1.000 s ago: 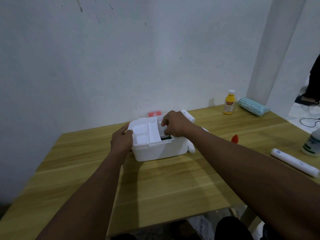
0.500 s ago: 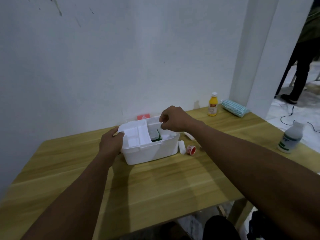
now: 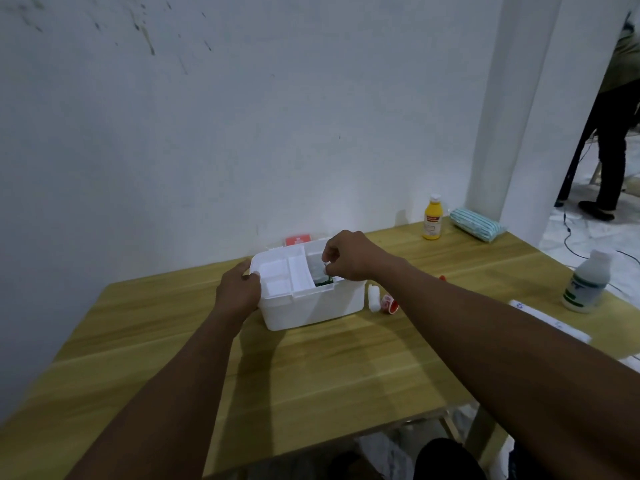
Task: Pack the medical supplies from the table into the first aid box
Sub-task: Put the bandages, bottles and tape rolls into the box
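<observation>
The white first aid box (image 3: 311,310) stands open in the middle of the wooden table (image 3: 346,368). A white inner tray (image 3: 282,275) covers its left half. Something green (image 3: 323,281) shows in the open right half. My left hand (image 3: 239,289) grips the box's left end. My right hand (image 3: 349,259) hovers over the open right half with thumb and fingers pinched together; what they pinch, if anything, is unclear. Just right of the box lie a small white bottle (image 3: 373,298) and a red-and-white roll (image 3: 389,303).
A yellow bottle (image 3: 432,218) and a teal striped pack (image 3: 477,229) sit at the back right. A white bottle with a green label (image 3: 587,282) and a long white packet (image 3: 550,322) lie at the right edge. A person (image 3: 613,133) stands beyond the pillar.
My right hand has come up out of the box's right half and now sits above its rim. My left hand keeps its hold. The view has swung a little.
</observation>
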Action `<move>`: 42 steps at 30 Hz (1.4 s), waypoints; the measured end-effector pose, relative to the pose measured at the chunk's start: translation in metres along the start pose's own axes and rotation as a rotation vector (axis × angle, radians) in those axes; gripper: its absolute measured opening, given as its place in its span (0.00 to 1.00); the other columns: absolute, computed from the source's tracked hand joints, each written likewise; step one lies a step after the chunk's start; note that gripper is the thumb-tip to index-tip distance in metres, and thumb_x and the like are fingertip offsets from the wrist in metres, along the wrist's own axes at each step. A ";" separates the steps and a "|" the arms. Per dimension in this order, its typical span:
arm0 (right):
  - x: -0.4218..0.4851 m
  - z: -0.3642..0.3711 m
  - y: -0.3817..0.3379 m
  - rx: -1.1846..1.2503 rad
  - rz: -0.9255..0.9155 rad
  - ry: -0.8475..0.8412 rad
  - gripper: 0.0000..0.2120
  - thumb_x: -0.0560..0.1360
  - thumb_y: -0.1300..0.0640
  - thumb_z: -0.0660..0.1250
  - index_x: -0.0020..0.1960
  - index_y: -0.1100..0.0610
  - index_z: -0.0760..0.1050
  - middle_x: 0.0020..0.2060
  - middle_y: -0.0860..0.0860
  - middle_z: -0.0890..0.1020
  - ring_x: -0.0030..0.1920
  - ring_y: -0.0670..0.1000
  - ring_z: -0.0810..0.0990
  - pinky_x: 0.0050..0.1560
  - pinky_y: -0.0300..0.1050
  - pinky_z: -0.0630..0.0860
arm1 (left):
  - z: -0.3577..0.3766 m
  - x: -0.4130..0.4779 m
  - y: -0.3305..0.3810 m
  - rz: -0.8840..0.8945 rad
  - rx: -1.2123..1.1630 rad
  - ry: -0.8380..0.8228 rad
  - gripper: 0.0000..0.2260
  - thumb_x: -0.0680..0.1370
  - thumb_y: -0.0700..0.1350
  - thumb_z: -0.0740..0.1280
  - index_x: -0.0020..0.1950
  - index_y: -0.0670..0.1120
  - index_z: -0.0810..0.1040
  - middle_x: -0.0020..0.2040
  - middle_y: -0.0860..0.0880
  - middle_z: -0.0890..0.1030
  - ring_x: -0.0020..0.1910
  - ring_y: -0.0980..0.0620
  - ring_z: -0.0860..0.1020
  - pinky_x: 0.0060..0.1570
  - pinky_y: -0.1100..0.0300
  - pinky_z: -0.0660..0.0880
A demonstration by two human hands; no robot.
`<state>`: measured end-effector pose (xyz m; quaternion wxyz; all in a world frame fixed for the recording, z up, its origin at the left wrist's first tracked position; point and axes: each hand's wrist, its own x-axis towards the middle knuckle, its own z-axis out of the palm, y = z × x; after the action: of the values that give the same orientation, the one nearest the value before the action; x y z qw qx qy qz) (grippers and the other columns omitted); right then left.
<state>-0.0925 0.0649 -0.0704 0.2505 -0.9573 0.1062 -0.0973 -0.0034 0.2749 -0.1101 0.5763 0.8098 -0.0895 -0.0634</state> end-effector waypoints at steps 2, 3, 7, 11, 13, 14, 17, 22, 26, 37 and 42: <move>0.000 0.000 0.001 -0.001 0.000 -0.007 0.07 0.69 0.58 0.72 0.46 0.53 0.82 0.39 0.46 0.81 0.44 0.49 0.81 0.45 0.42 0.79 | 0.001 0.000 0.000 -0.004 -0.002 -0.001 0.20 0.81 0.43 0.59 0.73 0.50 0.73 0.65 0.45 0.78 0.59 0.42 0.78 0.53 0.43 0.80; 0.001 0.000 0.002 0.000 0.003 -0.010 0.07 0.69 0.59 0.72 0.46 0.53 0.82 0.40 0.46 0.81 0.45 0.49 0.81 0.45 0.42 0.79 | 0.001 0.000 0.001 -0.008 -0.003 0.000 0.20 0.81 0.43 0.59 0.73 0.50 0.72 0.66 0.45 0.77 0.59 0.42 0.77 0.54 0.43 0.80; 0.002 0.001 0.006 0.009 0.012 -0.009 0.07 0.69 0.60 0.72 0.47 0.55 0.82 0.42 0.48 0.82 0.46 0.50 0.81 0.43 0.40 0.75 | 0.004 0.001 0.002 -0.008 0.002 -0.006 0.20 0.81 0.42 0.59 0.73 0.50 0.72 0.66 0.45 0.77 0.59 0.42 0.77 0.54 0.43 0.80; 0.002 0.001 0.008 0.011 0.003 -0.006 0.09 0.70 0.60 0.72 0.50 0.57 0.83 0.43 0.49 0.82 0.47 0.50 0.81 0.44 0.40 0.75 | 0.005 -0.001 0.005 -0.002 0.014 -0.012 0.20 0.81 0.42 0.59 0.73 0.50 0.72 0.67 0.45 0.77 0.60 0.42 0.77 0.55 0.43 0.79; 0.002 0.002 0.008 0.014 0.001 -0.002 0.10 0.70 0.60 0.72 0.51 0.57 0.83 0.44 0.49 0.83 0.47 0.50 0.82 0.45 0.41 0.77 | 0.004 -0.001 0.004 -0.004 0.024 -0.013 0.20 0.81 0.44 0.60 0.73 0.50 0.71 0.68 0.46 0.76 0.61 0.41 0.76 0.56 0.42 0.79; 0.002 0.002 0.008 0.018 0.000 0.001 0.10 0.70 0.60 0.72 0.50 0.57 0.83 0.44 0.50 0.83 0.47 0.51 0.82 0.46 0.42 0.78 | 0.004 -0.001 0.004 -0.002 0.032 -0.011 0.20 0.80 0.44 0.60 0.73 0.50 0.71 0.69 0.46 0.75 0.62 0.41 0.76 0.57 0.41 0.78; 0.001 0.000 0.009 0.040 -0.003 0.012 0.10 0.70 0.60 0.72 0.51 0.58 0.83 0.43 0.50 0.83 0.47 0.50 0.82 0.46 0.41 0.78 | 0.005 -0.003 0.007 0.016 0.077 -0.004 0.20 0.79 0.46 0.60 0.72 0.50 0.74 0.67 0.46 0.77 0.61 0.42 0.77 0.60 0.41 0.76; -0.007 -0.011 0.011 0.059 -0.039 0.060 0.11 0.72 0.61 0.70 0.53 0.59 0.83 0.47 0.51 0.83 0.47 0.48 0.79 0.48 0.39 0.74 | 0.012 -0.009 0.014 0.060 0.223 0.015 0.20 0.82 0.47 0.60 0.74 0.46 0.70 0.72 0.45 0.73 0.69 0.42 0.71 0.65 0.49 0.69; -0.015 -0.028 0.015 0.060 -0.045 0.124 0.07 0.72 0.60 0.70 0.48 0.60 0.84 0.41 0.48 0.82 0.44 0.47 0.78 0.46 0.39 0.72 | 0.022 -0.015 0.029 0.139 0.323 0.057 0.24 0.82 0.47 0.60 0.78 0.45 0.63 0.78 0.44 0.64 0.76 0.43 0.63 0.72 0.49 0.61; -0.032 -0.122 0.101 0.023 0.253 0.253 0.10 0.72 0.58 0.70 0.50 0.59 0.84 0.48 0.53 0.85 0.49 0.52 0.81 0.50 0.44 0.78 | 0.130 -0.013 0.123 0.514 0.356 -0.084 0.15 0.79 0.47 0.64 0.65 0.49 0.79 0.61 0.48 0.82 0.59 0.49 0.79 0.57 0.64 0.67; -0.024 -0.136 0.175 -0.004 0.477 0.272 0.12 0.71 0.57 0.70 0.52 0.60 0.82 0.53 0.57 0.83 0.53 0.56 0.80 0.53 0.49 0.79 | 0.216 -0.001 0.144 0.517 0.406 -0.344 0.15 0.78 0.47 0.64 0.62 0.50 0.81 0.57 0.49 0.83 0.58 0.50 0.79 0.54 0.63 0.70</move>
<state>-0.1755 -0.1406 -0.0451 0.2481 -0.8838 0.3616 -0.1631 -0.0597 0.0296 -0.0445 0.3777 0.8358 -0.3973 -0.0318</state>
